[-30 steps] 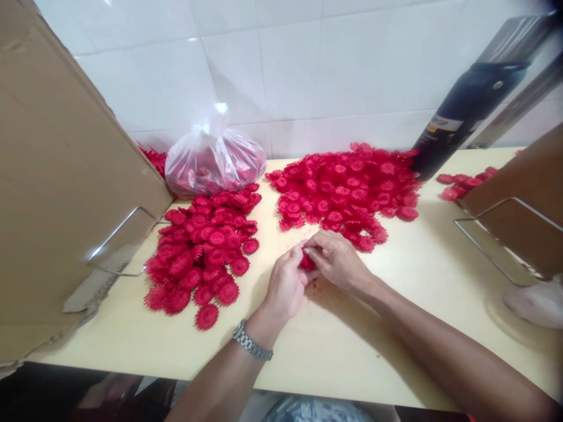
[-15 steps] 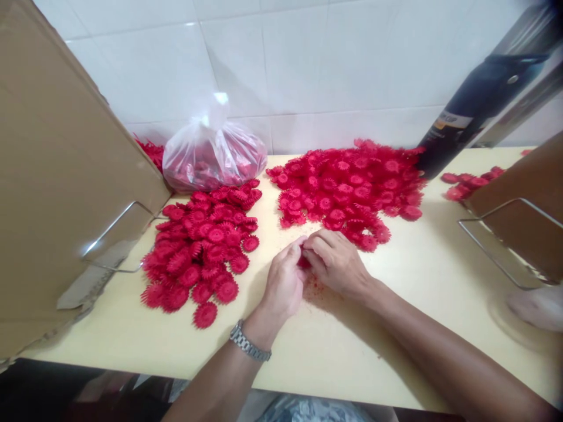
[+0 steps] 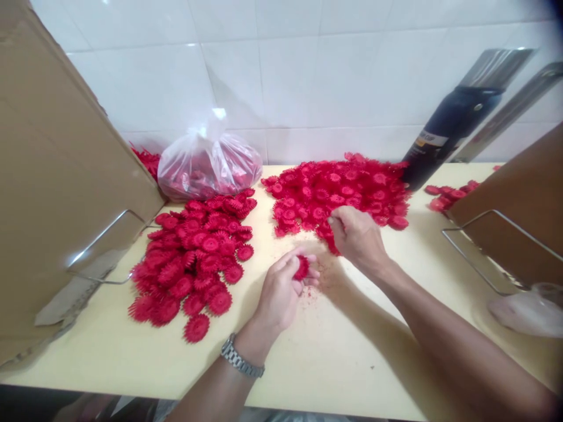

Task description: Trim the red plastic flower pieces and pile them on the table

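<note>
A small red flower-like disc with a jagged rim (image 3: 301,268) sits in my left hand (image 3: 281,287), between the thumb and the fingers. To the right and farther back, my right hand (image 3: 358,237) is raised with its fingers curled together at the front edge of a heap of like red discs (image 3: 325,187). Whether anything is pinched in its fingertips is hidden. Another heap of red discs (image 3: 197,252) lies to the left of my left hand. Reddish crumbs (image 3: 311,296) are scattered on the tabletop beside my left fingers.
A tied clear plastic bag with red pieces (image 3: 209,167) rests against the tiled wall. Cardboard (image 3: 65,176) stands at the left, with a bent metal wire (image 3: 101,240). At the right are a dark bottle (image 3: 448,135), brown cardboard (image 3: 519,187), another wire (image 3: 475,252) and a whitish plastic item (image 3: 528,310).
My hands, together around the red disc before, have parted. The right hand has moved up and away to the right heap, while the left keeps the disc, now in plain sight.
</note>
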The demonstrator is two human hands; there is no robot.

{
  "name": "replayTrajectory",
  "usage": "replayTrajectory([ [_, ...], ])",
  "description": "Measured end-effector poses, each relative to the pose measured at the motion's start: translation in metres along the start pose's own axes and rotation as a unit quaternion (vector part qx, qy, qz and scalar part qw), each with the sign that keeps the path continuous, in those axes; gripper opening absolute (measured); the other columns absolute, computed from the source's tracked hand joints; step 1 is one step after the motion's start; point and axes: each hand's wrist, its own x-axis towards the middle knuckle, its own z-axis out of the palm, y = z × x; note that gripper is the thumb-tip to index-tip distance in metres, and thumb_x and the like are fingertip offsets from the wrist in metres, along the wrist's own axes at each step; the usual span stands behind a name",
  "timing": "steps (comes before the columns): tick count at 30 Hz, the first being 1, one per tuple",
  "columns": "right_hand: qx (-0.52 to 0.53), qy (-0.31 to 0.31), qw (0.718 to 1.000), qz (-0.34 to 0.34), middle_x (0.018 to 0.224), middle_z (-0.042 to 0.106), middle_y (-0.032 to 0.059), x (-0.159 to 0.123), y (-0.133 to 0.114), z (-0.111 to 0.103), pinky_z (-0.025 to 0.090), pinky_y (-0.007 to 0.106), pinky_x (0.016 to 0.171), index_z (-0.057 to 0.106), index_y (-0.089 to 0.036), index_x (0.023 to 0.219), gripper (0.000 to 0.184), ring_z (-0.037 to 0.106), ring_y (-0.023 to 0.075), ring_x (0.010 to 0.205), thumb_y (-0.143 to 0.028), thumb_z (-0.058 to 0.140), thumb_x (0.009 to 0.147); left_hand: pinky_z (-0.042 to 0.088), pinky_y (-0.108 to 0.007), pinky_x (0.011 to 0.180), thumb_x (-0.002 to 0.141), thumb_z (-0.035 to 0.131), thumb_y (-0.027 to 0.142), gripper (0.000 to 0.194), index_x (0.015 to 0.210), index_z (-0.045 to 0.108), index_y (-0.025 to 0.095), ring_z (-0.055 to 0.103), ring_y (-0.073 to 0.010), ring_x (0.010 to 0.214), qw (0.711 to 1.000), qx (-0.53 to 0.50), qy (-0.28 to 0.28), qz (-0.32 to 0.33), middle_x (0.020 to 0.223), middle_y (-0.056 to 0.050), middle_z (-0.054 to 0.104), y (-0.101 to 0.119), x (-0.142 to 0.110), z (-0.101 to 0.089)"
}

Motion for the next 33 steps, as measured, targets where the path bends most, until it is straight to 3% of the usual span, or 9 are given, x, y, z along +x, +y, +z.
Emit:
replayTrajectory([
  [4, -0.091, 0.029, 0.995, -0.002, 0.088, 0.065, 0.0098, 0.012, 0.014, 0.002, 0.040, 0.036, 0.071, 0.063, -0.017, 0.087, 0.018, 0.057, 0.0244, 0.082, -0.021, 0.045, 0.086, 0.049, -0.031, 0.064, 0.083, 0.050, 0.027, 0.025, 0.103, 0.053, 0.013, 0.063, -0.0171, 0.069, 0.995, -0.073, -0.054, -0.029, 0.089, -0.011, 0.065, 0.002, 0.000, -0.001],
  [9, 0.064, 0.013, 0.994, -0.090, 0.096, 0.065, 0.0094, -0.009, 0.011, 0.004, 0.047, 0.033, 0.074, 0.065, -0.017, 0.093, 0.018, 0.058, 0.0212, 0.088, -0.019, 0.048, 0.085, 0.048, -0.023, 0.052, 0.076, 0.052, 0.010, 0.009, 0.084, 0.049, 0.014, 0.062, -0.0118, 0.057, 1.000, 0.007, -0.024, 0.018, 0.082, -0.007, 0.066, -0.004, 0.003, -0.002],
  [12, 0.139, -0.002, 0.984, -0.113, 0.093, 0.066, 0.0090, -0.021, 0.004, 0.001, 0.050, 0.031, 0.072, 0.064, -0.017, 0.088, 0.017, 0.060, 0.0188, 0.085, -0.017, 0.048, 0.086, 0.045, -0.021, 0.041, 0.076, 0.052, 0.013, 0.004, 0.079, 0.050, 0.014, 0.057, -0.0105, 0.046, 0.998, 0.057, -0.001, 0.028, 0.068, -0.003, 0.064, -0.006, 0.003, -0.002],
  [17, 0.196, -0.035, 0.973, -0.121, 0.088, 0.066, 0.0095, -0.028, -0.009, -0.004, 0.050, 0.030, 0.069, 0.064, -0.016, 0.086, 0.018, 0.061, 0.0182, 0.082, -0.017, 0.046, 0.087, 0.038, -0.019, 0.029, 0.074, 0.055, 0.024, 0.011, 0.074, 0.050, 0.015, 0.049, -0.0095, 0.033, 0.995, 0.100, 0.010, 0.012, 0.052, 0.002, 0.058, -0.004, 0.001, 0.000],
  [22, 0.286, -0.102, 0.951, -0.059, 0.081, 0.066, 0.0072, -0.031, -0.017, -0.010, 0.048, 0.029, 0.064, 0.064, -0.016, 0.083, 0.019, 0.060, 0.0165, 0.073, -0.021, 0.046, 0.088, 0.028, -0.016, 0.025, 0.073, 0.060, 0.038, 0.027, 0.065, 0.047, 0.017, 0.044, -0.0072, 0.026, 0.992, 0.125, -0.004, 0.003, 0.046, 0.004, 0.055, -0.005, 0.001, -0.004],
  [25, 0.371, -0.165, 0.914, -0.012, 0.076, 0.064, 0.0051, -0.032, -0.021, -0.015, 0.046, 0.028, 0.061, 0.063, -0.017, 0.080, 0.023, 0.059, 0.0153, 0.069, -0.028, 0.046, 0.089, 0.021, -0.014, 0.024, 0.072, 0.062, 0.044, 0.032, 0.065, 0.048, 0.017, 0.037, -0.0043, 0.024, 0.989, 0.150, 0.014, 0.012, 0.042, 0.006, 0.051, -0.007, 0.003, -0.008],
  [30, 0.475, -0.241, 0.845, 0.047, 0.072, 0.065, 0.0026, -0.034, -0.032, -0.019, 0.048, 0.027, 0.059, 0.059, -0.017, 0.083, 0.018, 0.060, 0.0147, 0.066, -0.034, 0.055, 0.083, 0.025, -0.013, 0.024, 0.072, 0.062, 0.047, 0.034, 0.066, 0.050, 0.017, 0.040, -0.0046, 0.026, 0.986, 0.156, 0.039, 0.038, 0.043, 0.007, 0.047, -0.009, 0.006, -0.008],
  [33, 0.470, -0.257, 0.843, 0.046, 0.065, 0.061, -0.0011, -0.036, -0.037, -0.016, 0.047, 0.025, 0.054, 0.055, -0.019, 0.084, 0.014, 0.057, 0.0129, 0.059, -0.029, 0.062, 0.078, 0.037, -0.017, 0.028, 0.078, 0.055, 0.049, 0.035, 0.072, 0.053, 0.015, 0.048, -0.0084, 0.031, 0.990, 0.137, 0.012, 0.029, 0.046, 0.004, 0.053, -0.009, 0.006, -0.004],
])
